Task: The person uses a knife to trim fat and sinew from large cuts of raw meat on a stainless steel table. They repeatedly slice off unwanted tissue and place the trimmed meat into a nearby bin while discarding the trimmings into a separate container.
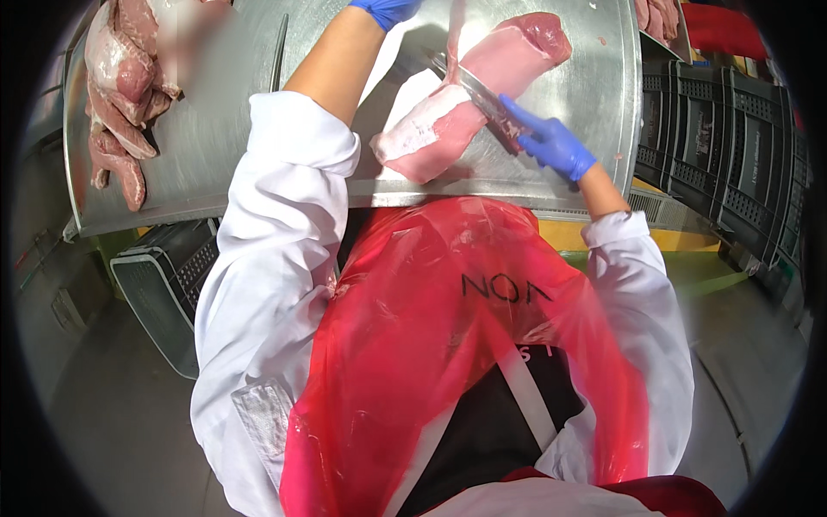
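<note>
Pink meat pieces (129, 77): heaped along the table's left edge, toward its far left corner, with one narrow end hanging toward the near left corner.
Grey crate (129, 267): below the near left corner of the table (215, 129).
Dark rod (281, 52): lying on the table, just left of the left forearm.
Left hand (388, 9): blue-gloved, cut off by the view's upper border; I cannot tell whether its fingers are wide, narrow or holding anything.
Large meat slab (517, 65): right of the table's middle, slanting from close to the near edge up toward the far right.
Pale strip (454, 39): rising from the slab beside the blade; its far end is out of view.
Knife (482, 95): laid across the slab's middle, tip toward the strip.
Right hand (556, 146): blue-gloved, closed around the knife's handle end, one finger stretched toward the blade.
Good cutting here: in my judgement, keep the strip taut, the edge nearly flat, strokes long and shallow, and the left fingers clear of the tip.
Dark crates (724, 146): beyond the table's right edge.
</note>
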{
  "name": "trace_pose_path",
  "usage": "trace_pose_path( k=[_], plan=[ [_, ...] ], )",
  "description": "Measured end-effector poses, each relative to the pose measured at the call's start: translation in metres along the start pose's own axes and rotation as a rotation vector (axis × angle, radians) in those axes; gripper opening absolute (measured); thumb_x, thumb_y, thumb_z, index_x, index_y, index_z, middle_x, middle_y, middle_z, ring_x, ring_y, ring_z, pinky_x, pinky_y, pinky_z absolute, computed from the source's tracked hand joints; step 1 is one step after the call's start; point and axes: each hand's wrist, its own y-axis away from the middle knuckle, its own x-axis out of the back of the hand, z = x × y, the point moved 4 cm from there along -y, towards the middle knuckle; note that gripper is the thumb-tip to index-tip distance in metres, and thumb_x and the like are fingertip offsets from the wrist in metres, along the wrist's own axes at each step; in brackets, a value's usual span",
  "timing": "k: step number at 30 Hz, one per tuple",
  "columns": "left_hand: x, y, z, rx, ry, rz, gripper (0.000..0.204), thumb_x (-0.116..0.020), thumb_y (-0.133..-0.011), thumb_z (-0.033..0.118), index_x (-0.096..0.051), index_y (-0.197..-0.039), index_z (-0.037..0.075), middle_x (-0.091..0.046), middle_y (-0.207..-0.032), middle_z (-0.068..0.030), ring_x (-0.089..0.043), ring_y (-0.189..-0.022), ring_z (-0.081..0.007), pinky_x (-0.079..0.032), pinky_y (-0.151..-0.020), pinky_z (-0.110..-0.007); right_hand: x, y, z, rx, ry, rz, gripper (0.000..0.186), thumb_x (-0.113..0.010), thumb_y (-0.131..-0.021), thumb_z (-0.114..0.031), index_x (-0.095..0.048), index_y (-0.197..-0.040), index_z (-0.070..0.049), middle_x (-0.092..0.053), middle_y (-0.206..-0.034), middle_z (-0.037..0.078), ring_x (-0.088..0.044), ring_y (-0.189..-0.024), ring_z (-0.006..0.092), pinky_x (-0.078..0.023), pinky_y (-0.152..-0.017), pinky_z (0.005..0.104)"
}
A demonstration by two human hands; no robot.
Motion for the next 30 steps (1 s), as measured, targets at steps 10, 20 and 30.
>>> trace_pose_path(
  k=[10,20,30],
  plan=[
    [0.051,0.029,0.007,-0.103,0.032,0.076,0.01,-0.065,-0.087,0.015,-0.068,-0.081,0.008,-0.058,-0.071,0.0005,-0.051,-0.062,-0.0101,-0.04,-0.055,-0.027,0.026,-0.011,0.001,-0.023,0.202,-0.104,0.072,-0.057,-0.094,-0.013,-0.034,-0.159,-0.037,-0.069,-0.086,0.006,-0.056,-0.057,0.0133,-0.054,-0.061,0.0306],
    [0.07,0.045,0.019,-0.09,0.032,0.191,0.018,-0.064,-0.091,0.019,-0.066,-0.078,0.007,-0.058,-0.071,-0.0023,-0.053,-0.061,-0.0136,-0.042,-0.055,-0.03,-0.018,0.012,0.007,-0.062,-0.203,-0.199,0.081,-0.053,-0.087,-0.003,-0.032,-0.161,-0.031,-0.069,-0.098,0.005,-0.059,-0.065,0.0097,-0.052,-0.064,0.0259],
    [0.098,0.106,0.057,-0.263,-0.051,0.399,0.016,-0.062,-0.093,0.016,-0.066,-0.081,0.008,-0.059,-0.071,-0.0014,-0.053,-0.061,-0.0116,-0.042,-0.057,-0.028,-0.052,0.003,-0.013,0.432,0.144,-0.056,0.072,-0.054,-0.096,-0.013,-0.028,-0.162,-0.031,-0.07,-0.112,0.017,-0.068,-0.095,0.0261,-0.054,-0.088,0.0387]
  ],
)
